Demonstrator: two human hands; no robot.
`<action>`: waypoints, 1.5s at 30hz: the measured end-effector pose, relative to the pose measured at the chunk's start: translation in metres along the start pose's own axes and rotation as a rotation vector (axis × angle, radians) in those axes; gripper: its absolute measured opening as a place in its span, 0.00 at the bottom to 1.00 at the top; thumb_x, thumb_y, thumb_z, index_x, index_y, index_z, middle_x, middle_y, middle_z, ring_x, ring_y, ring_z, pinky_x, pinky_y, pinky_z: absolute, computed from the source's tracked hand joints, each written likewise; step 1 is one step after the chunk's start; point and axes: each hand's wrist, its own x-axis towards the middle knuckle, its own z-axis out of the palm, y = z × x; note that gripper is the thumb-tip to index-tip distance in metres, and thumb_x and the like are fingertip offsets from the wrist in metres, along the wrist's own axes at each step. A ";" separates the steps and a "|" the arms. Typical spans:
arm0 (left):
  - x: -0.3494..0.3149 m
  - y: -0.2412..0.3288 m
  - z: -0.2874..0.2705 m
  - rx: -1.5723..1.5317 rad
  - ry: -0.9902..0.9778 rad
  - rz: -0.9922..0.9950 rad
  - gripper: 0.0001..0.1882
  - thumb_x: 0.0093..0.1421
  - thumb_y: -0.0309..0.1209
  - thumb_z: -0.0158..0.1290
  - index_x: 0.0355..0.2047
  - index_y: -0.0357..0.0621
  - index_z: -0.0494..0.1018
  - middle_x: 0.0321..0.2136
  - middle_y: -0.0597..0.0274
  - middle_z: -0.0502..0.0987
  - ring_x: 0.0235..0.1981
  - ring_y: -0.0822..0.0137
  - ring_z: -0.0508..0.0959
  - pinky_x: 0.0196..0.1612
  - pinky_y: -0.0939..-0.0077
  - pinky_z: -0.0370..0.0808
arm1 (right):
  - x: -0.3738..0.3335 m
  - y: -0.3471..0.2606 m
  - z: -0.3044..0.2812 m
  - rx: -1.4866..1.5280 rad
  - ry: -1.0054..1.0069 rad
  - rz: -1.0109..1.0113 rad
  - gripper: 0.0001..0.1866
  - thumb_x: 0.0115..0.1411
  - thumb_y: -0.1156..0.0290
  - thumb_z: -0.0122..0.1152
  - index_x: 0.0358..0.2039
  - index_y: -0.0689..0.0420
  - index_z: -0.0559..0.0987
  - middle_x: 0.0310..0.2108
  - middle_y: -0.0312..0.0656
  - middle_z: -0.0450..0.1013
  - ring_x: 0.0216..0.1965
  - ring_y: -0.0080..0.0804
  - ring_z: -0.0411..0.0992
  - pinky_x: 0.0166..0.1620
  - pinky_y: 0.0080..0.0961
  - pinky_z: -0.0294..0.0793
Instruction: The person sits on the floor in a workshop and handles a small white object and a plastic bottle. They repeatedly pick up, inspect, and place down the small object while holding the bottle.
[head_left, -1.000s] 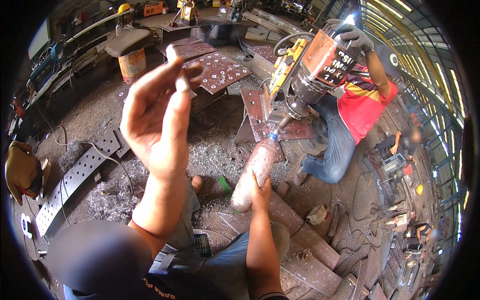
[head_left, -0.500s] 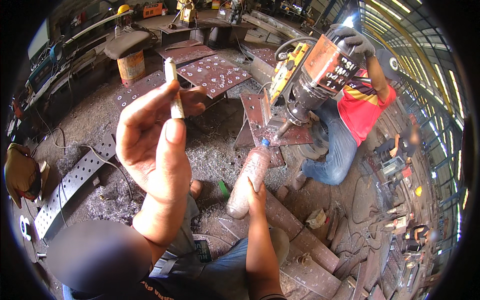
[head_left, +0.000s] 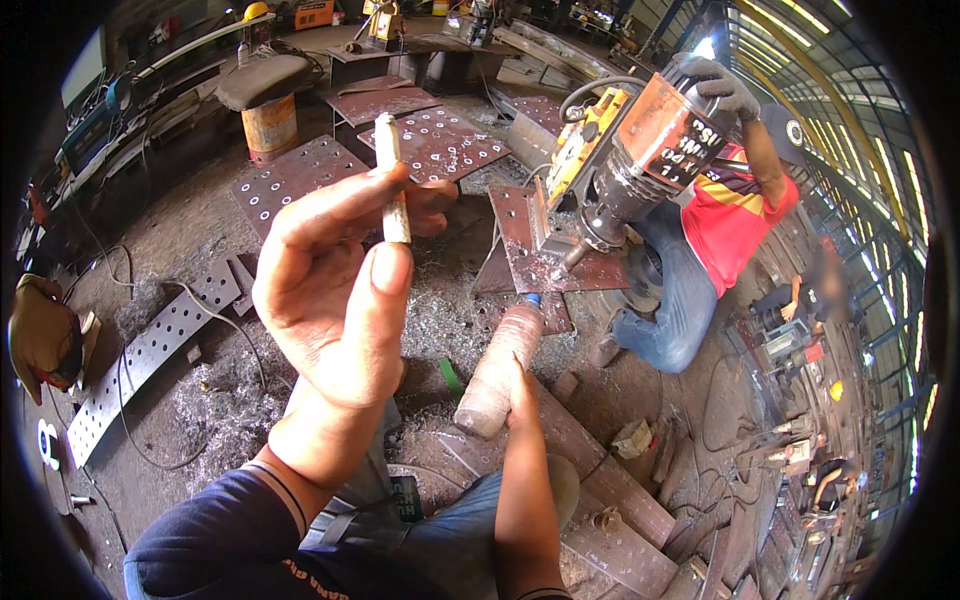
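- Your left hand (head_left: pixel 330 290), half curled, pinched a white stick (head_left: pixel 396 205) upright.
- Your right hand (head_left: pixel 521 393) gripped a tilted bottle (head_left: pixel 492 365), blue cap seemingly on, near the drill (head_left: pixel 645 140).
- The plate (head_left: pixel 518 222) beneath the drill seemingly had holes already; what was left didn't show.

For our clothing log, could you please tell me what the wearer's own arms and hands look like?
The left hand and right hand are bare, as are both forearms. The left sleeve is short and dark navy, with a thin pale stripe near its edge; only a dark edge of the right sleeve shows.
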 end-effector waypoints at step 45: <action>0.005 0.032 0.002 0.033 -0.472 0.100 0.12 0.56 0.28 0.63 0.38 0.34 0.83 0.33 0.52 0.86 0.31 0.58 0.85 0.37 0.67 0.80 | -0.053 -0.055 0.037 -0.165 0.107 -0.515 0.37 0.64 0.58 0.68 0.63 0.70 0.65 0.59 0.59 0.70 0.57 0.46 0.74 0.57 0.42 0.76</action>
